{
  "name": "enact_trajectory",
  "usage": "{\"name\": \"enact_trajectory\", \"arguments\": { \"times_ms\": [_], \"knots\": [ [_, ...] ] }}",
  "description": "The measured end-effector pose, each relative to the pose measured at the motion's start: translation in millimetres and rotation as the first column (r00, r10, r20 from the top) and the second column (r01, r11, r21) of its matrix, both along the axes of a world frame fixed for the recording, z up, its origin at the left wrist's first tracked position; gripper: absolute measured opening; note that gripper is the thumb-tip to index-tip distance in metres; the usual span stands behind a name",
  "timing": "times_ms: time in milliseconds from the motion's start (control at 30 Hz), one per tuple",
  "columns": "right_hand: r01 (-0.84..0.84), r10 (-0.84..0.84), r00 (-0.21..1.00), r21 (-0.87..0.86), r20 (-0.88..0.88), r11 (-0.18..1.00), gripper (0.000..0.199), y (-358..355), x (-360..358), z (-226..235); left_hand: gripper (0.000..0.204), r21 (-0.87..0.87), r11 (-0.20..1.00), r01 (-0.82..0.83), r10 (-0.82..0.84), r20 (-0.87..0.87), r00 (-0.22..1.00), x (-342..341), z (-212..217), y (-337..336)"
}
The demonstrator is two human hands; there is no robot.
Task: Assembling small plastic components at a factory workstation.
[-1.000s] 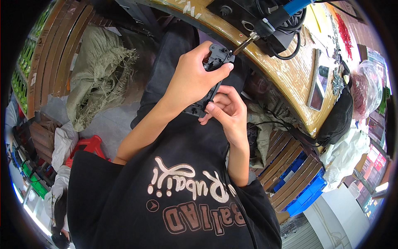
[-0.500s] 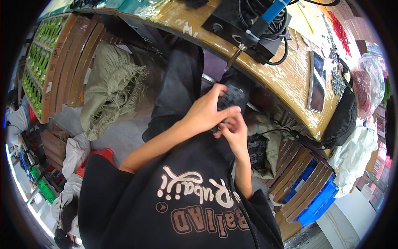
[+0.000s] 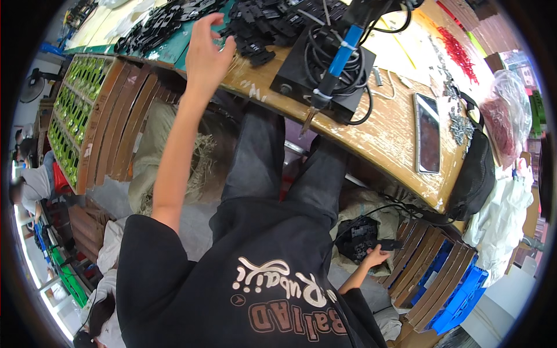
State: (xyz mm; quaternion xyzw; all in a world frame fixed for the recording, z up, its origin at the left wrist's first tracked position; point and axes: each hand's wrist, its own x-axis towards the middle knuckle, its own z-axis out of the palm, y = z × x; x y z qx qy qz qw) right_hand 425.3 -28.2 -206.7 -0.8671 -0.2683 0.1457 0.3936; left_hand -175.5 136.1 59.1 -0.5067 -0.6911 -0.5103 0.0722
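Note:
My left hand [image 3: 206,58] is raised over the table's near edge, fingers apart and nothing in them. Just beyond it lies a heap of black plastic parts [image 3: 255,26]. Down at my right side, my right hand [image 3: 376,256] grips a flat black plastic part [image 3: 387,244] by one end. That part is held over the mouth of a woven sack [image 3: 380,217], in which more black plastic pieces [image 3: 355,235] show. The part's exact kind cannot be made out.
A blue-handled electric screwdriver [image 3: 339,61] hangs over a black box [image 3: 284,87] with coiled cable at the table edge. A phone [image 3: 427,133], small screws [image 3: 460,124] and a black bag [image 3: 473,174] lie to the right. Stacked trays [image 3: 75,116] and a tied sack [image 3: 159,130] stand left.
My hands were together over my lap around a black part. They have separated: the left has gone up and left to the table, the right down and right to the sack with a black part.

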Motion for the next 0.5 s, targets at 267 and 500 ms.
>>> {"name": "enact_trajectory", "arguments": {
  "times_ms": [267,500],
  "knots": [
    [0.118,-0.254,0.858,-0.311,-0.446,0.943,0.033,-39.3,50.9,-89.0,0.022,-0.126,0.989,0.082,-0.138,-0.549,0.824,-35.3,9.8,48.4],
    [0.060,0.028,0.973,-0.367,0.229,0.928,0.037,-13.6,49.1,-53.2,0.012,-0.008,0.968,0.251,-0.243,-0.271,0.931,-26.3,21.1,41.0]
  ]
}}
